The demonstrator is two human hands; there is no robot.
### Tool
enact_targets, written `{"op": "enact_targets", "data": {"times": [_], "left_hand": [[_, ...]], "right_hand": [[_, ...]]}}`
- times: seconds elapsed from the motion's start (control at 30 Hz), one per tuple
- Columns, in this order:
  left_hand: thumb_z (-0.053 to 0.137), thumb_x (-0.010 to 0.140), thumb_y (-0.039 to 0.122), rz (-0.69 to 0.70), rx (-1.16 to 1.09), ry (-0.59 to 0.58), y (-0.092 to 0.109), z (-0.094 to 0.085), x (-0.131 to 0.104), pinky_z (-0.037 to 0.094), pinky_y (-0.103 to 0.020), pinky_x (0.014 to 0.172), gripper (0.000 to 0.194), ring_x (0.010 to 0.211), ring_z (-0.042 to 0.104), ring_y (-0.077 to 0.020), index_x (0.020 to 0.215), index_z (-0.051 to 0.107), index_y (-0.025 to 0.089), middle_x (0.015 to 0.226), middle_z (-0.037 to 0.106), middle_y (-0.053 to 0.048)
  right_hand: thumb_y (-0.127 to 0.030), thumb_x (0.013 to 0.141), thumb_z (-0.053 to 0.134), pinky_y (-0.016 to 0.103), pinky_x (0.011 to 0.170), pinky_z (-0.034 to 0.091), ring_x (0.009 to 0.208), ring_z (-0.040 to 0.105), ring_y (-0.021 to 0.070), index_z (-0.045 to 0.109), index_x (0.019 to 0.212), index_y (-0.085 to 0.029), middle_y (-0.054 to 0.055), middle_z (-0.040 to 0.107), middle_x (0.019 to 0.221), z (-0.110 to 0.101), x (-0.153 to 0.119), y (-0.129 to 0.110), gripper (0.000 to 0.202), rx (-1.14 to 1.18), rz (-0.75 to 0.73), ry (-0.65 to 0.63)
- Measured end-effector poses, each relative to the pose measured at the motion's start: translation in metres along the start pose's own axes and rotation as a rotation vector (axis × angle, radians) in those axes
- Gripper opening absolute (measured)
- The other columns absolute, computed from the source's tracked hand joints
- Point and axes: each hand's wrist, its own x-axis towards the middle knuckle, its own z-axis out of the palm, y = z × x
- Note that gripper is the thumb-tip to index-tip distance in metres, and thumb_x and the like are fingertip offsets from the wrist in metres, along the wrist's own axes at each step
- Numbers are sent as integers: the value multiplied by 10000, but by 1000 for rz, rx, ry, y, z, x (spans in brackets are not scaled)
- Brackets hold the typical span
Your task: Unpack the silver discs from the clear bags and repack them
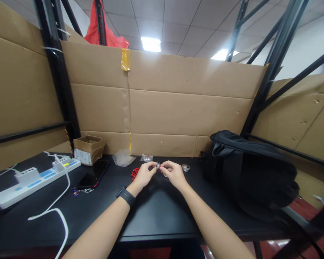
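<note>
Over the middle of the black table, my left hand (145, 173) pinches a small round metallic piece (158, 165) between thumb and fingers. My right hand (175, 173) meets it from the other side, its fingertips closed at a small red bit on that piece. Red pieces (135, 173) lie in a pile beside my left hand. Behind the hands is a small clear bag (146, 158) with something red and silvery in it. A round silvery item (186, 167) rests right of my right hand. Another pale round item under my right hand is partly hidden.
Clear plastic bags (123, 158) and an open cardboard box (89, 149) stand at the back left. A phone (94, 175), a white power strip (37, 182) and its cable lie left. A black backpack (248, 172) fills the right side. Cardboard (164, 108) walls the back.
</note>
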Motion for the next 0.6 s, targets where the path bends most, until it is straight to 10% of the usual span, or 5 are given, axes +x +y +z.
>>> {"op": "enact_targets", "data": {"times": [0.6], "left_hand": [[653, 853, 433, -20, 33, -89, -1, -6, -1, 463, -298, 819, 299, 823, 637, -201, 821, 726, 144, 842, 734, -58]], "right_hand": [[-271, 921, 632, 360, 895, 547, 992, 673, 219, 767, 914, -254, 65, 711, 1082, -5, 3, -5, 136, -388, -463, 15]]}}
